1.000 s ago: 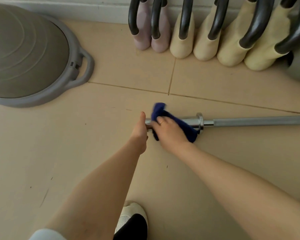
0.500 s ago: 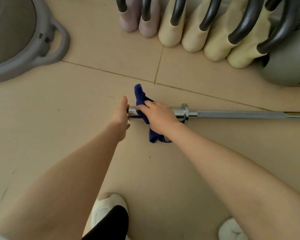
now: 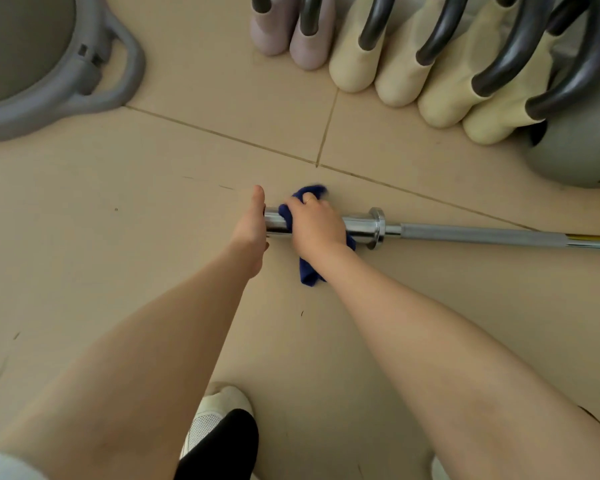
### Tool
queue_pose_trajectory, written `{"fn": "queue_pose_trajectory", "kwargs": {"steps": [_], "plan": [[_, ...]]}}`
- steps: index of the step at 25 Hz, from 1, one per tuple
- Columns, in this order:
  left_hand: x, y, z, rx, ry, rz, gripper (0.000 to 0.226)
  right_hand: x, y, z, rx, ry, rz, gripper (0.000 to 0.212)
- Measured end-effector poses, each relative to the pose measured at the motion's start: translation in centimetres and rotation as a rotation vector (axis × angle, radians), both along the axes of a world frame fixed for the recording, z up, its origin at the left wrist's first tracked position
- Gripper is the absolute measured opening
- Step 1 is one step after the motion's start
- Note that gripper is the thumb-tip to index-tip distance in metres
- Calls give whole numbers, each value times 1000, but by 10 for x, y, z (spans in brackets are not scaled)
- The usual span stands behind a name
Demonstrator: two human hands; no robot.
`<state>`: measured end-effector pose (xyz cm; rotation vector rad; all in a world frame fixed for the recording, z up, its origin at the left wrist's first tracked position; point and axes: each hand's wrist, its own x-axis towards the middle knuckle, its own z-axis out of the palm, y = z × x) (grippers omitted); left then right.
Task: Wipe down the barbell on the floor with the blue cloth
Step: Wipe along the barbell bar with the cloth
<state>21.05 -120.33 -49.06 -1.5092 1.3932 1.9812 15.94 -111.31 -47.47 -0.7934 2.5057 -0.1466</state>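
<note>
The barbell [image 3: 478, 234] lies across the beige tiled floor, its chrome sleeve [image 3: 361, 226] toward the left. My right hand [image 3: 316, 226] grips the blue cloth [image 3: 308, 271], which is wrapped over the sleeve; cloth ends stick out above and below the hand. My left hand [image 3: 250, 226] stands edge-on against the very end of the sleeve, fingers straight, pressing on it. The part of the sleeve under my right hand is hidden.
A row of several kettlebells [image 3: 395, 64] with dark handles stands behind the bar, with a large grey one [image 3: 575, 157] at the right. A grey balance trainer [image 3: 66, 81] sits at the far left. My shoe [image 3: 215, 417] is below my arms.
My right hand has slid the cloth along the sleeve, first toward the left end and then slightly back right. The left hand stayed at the bar's end while the view shifted.
</note>
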Motion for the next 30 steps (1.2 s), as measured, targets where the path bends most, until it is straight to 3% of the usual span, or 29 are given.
{"fn": "queue_pose_trajectory", "kwargs": {"steps": [4, 8, 12, 16, 19, 21, 23, 25, 27, 30], "plan": [[2, -2, 0, -5, 17, -23, 64, 4, 4, -6, -116, -78, 172, 43], [3, -1, 7, 9, 9, 0, 65, -14, 15, -8, 9, -96, -77, 42], [1, 2, 7, 34, 40, 46, 52, 21, 8, 1, -202, -41, 229, 45], [2, -3, 7, 36, 24, 22, 68, -2, 11, -7, -28, -72, -161, 47], [2, -6, 9, 99, 30, 52, 66, 18, -5, 5, -88, -65, 137, 42], [3, -11, 7, 127, 43, 78, 73, 11, 7, 2, -168, -129, 266, 51], [4, -13, 5, 131, 49, 38, 77, -16, 28, -7, -67, -219, 16, 54], [3, -13, 0, 109, 47, 2, 76, -26, 41, -11, 26, -177, -227, 50], [4, -11, 0, 90, 32, 0, 75, -6, 37, -9, 71, -74, -155, 53], [3, -12, -2, 75, 43, -18, 73, 33, 25, -9, -97, 22, 118, 63]]}}
